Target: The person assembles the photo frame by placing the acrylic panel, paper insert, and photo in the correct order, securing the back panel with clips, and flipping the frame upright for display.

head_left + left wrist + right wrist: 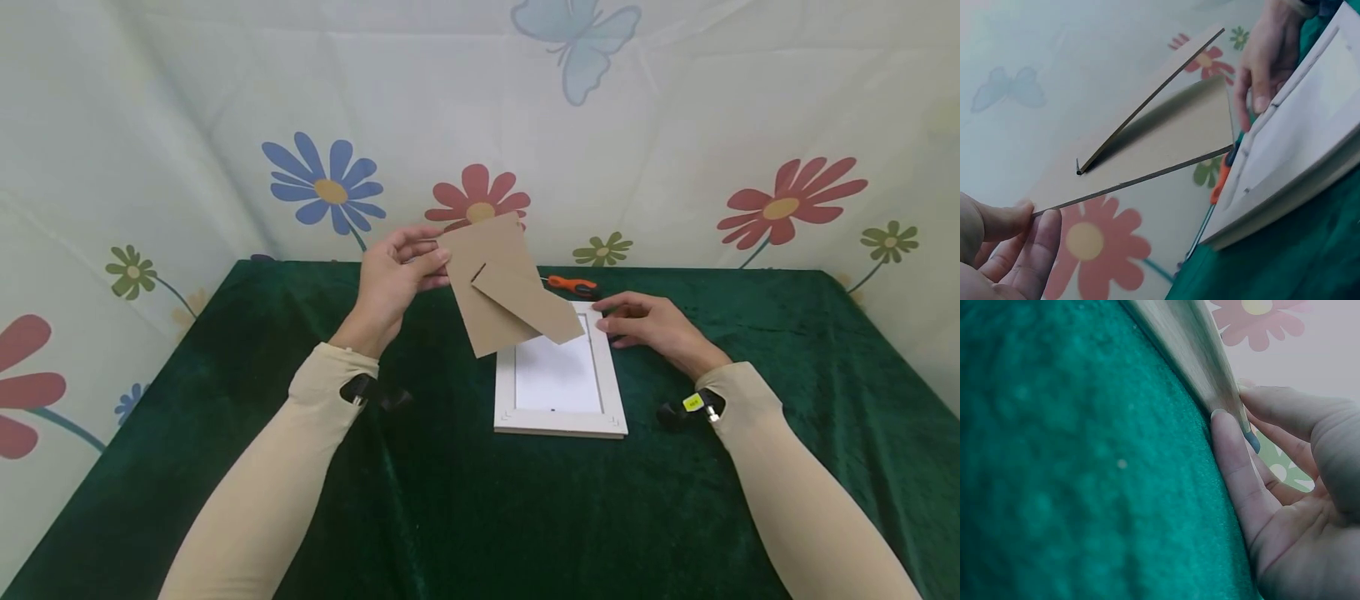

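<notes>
My left hand (pixel 393 279) pinches a brown backing board (pixel 487 321) by its edge, thumb on one side and fingers on the other. The board is held up, tilted, and overlaps the upper part of a white picture frame (pixel 558 423). A stand leg (pixel 528 304) swings out from the board at a slot; the left wrist view shows this leg (pixel 1154 100) angled away from it. The frame lies face down on the green cloth with a white sheet (pixel 555 379) inside. At its upper right edge, my right hand (pixel 652 325) holds the frame between thumb and finger.
Just beyond the frame, a screwdriver (pixel 573 286) with an orange and black handle lies on the green cloth (pixel 450 508). A white backdrop (pixel 420 92) printed with flowers and a butterfly rises behind the table.
</notes>
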Action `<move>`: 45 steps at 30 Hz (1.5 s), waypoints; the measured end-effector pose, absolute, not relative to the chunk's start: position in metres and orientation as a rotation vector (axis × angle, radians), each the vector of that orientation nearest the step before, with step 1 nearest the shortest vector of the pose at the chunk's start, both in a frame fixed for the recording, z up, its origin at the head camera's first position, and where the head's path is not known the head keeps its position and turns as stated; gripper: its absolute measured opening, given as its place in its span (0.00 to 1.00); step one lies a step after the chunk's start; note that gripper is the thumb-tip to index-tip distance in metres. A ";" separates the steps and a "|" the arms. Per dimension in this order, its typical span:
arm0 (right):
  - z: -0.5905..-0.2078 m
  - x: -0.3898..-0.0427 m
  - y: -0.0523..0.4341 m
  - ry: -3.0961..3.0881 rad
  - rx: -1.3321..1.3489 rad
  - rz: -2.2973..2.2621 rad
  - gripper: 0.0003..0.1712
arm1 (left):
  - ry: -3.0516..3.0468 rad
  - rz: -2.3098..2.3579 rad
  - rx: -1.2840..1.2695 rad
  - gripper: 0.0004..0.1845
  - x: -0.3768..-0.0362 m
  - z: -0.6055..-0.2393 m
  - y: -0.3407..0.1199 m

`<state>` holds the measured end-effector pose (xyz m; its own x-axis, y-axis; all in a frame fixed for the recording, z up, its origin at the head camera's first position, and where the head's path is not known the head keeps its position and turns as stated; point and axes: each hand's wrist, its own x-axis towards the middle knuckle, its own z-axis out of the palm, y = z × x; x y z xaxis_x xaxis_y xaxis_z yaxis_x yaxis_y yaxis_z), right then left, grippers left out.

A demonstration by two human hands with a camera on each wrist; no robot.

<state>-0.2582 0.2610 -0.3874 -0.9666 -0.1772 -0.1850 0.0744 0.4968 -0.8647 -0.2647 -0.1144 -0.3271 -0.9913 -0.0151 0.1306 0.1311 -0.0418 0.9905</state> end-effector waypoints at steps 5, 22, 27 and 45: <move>-0.388 -0.259 0.262 2.495 -0.096 -1.460 0.35 | -2.120 -2.187 -0.141 0.18 -0.259 -0.331 -0.099; -0.391 -0.258 0.263 2.492 -0.121 -1.467 0.34 | -2.179 -2.188 -0.226 0.16 -0.246 -0.349 -0.068; -0.391 -0.259 0.263 2.485 -0.132 -1.476 0.34 | -2.198 -2.169 -0.246 0.15 -0.243 -0.350 -0.061; -0.391 -0.259 0.265 2.475 -0.146 -1.493 0.34 | -2.262 -2.137 -0.258 0.17 -0.241 -0.360 -0.048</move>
<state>-0.2591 0.2648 -0.3909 -0.9646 -0.2112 -0.1581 0.0413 0.4711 -0.8811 -0.2414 -0.0481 -0.3595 -0.9862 0.1066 0.1270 0.1328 0.0499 0.9899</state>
